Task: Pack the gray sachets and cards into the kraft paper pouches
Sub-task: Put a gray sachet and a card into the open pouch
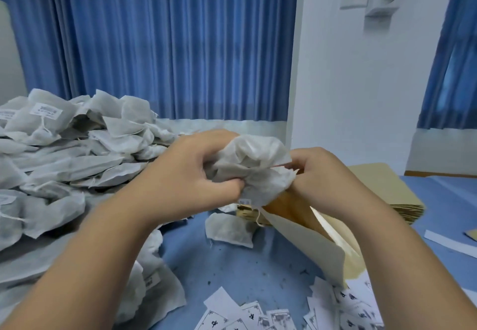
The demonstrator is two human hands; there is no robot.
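Observation:
My left hand (191, 174) grips a bunch of gray sachets (254, 167) at the mouth of a kraft paper pouch (307, 229). My right hand (320, 174) holds the pouch's upper edge, with the pouch angled down toward me. A big heap of gray sachets (64, 148) fills the table's left side. One loose sachet (229, 229) lies on the blue table below my hands. Printed white cards (247, 314) are scattered near the front edge, with more cards (348, 304) under the pouch's lower corner.
A stack of flat kraft pouches (387, 190) lies at the right behind my right arm. White paper strips (449, 244) lie at the far right. Blue curtains (165, 45) and a white wall stand behind the table (245, 273).

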